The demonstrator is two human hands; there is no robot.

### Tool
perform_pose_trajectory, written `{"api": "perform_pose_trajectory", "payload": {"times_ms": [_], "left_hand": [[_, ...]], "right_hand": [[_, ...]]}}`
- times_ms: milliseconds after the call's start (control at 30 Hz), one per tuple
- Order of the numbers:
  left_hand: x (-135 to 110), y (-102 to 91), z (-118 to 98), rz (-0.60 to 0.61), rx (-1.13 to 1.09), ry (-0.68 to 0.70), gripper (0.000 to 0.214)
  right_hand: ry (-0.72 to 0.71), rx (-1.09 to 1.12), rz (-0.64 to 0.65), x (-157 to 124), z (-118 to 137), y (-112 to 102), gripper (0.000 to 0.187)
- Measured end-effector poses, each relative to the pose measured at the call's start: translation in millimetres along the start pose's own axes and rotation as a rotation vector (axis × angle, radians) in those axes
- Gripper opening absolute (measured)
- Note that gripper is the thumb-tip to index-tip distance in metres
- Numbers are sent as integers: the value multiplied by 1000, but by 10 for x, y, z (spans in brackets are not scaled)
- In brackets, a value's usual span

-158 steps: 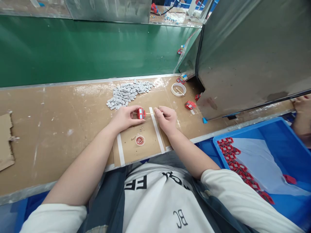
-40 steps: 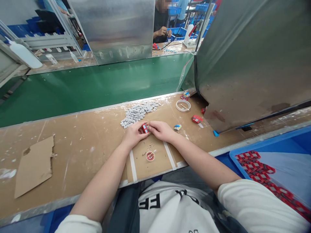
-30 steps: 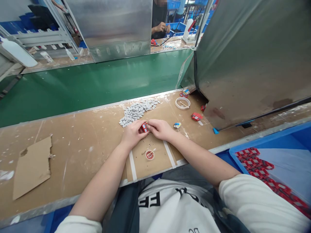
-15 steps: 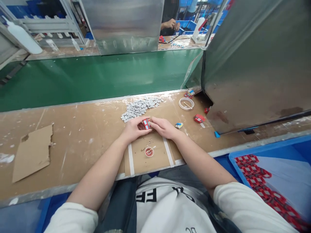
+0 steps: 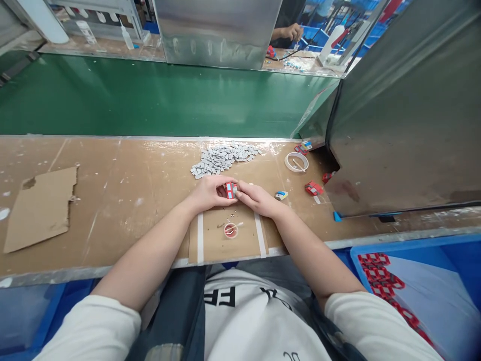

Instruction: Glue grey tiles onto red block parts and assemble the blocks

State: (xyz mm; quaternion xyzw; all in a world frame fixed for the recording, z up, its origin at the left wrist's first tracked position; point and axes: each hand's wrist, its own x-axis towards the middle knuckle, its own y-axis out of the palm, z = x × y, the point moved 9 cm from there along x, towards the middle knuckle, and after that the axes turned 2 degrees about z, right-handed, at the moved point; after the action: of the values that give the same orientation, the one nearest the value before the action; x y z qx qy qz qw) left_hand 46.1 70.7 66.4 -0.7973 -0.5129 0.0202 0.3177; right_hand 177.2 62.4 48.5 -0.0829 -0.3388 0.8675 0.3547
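Observation:
A small red toy vehicle (image 5: 229, 190) with pale blue windows is between my hands, above the table. My left hand (image 5: 209, 194) is closed around its left side, thumb below and fingers above. The fingertips of my right hand (image 5: 257, 198) are pressed together against its right side, where a small grey patch shows; whether that is a loose piece I cannot tell. Just beyond my left hand lies a heap of grey rectangular pieces (image 5: 221, 159). Below the hands stands a little round cup (image 5: 230, 230) of reddish content with a thin stick across it.
A blue, white and yellow toy piece (image 5: 281, 195) lies right of my right hand. Farther right are a white tape roll (image 5: 296, 162) and a red toy vehicle (image 5: 313, 188). Cardboard (image 5: 41, 208) lies left; a blue bin (image 5: 432, 248) with red pieces stands right. Opposite, a co-worker's hand (image 5: 293, 32) shows.
The camera view has shifted, with the background sliding right. Both hands stay together on the red toy vehicle, which is turned slightly. The right fingertips have shifted a little along its side.

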Motion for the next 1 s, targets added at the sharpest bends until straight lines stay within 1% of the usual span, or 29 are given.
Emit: {"api": "perform_pose_trajectory", "payload": {"times_ms": [67,167,233,333,400,500,633,733,800,867,933,1000], "left_hand": [[-7,-9,-39,-14,58,32,35],[-21,-18,-64,-22,110,40,32],[-25,-27,-78,-26,122,43,32],[-20,-23,-131,-26,147,96,35],[-15,-14,-160,-29,170,138,38],[-12,6,-153,-28,206,161,42],[-32,30,-154,-12,229,185,41],[-56,23,-184,-20,244,200,37],[-62,2,-196,-43,238,186,37],[-53,-12,-182,-56,200,142,39],[-30,5,-131,-35,100,62,43],[-9,41,-67,-5,-63,-28,47]], "right_hand": [[19,43,-3,-7,-17,17,26],[41,86,-21,-5,-48,35,26],[49,96,-41,3,-64,32,24],[40,78,-83,10,-52,-10,21],[17,57,-107,9,-22,-47,23],[-13,27,-124,1,4,-85,28],[-2,-17,-127,-4,-27,-72,30],[-9,59,-138,8,-18,-27,34],[-25,137,-174,22,11,-18,37],[-31,180,-216,34,29,-29,40],[-13,188,-267,27,16,-82,44],[2,176,-355,-23,-9,-209,50]]}}
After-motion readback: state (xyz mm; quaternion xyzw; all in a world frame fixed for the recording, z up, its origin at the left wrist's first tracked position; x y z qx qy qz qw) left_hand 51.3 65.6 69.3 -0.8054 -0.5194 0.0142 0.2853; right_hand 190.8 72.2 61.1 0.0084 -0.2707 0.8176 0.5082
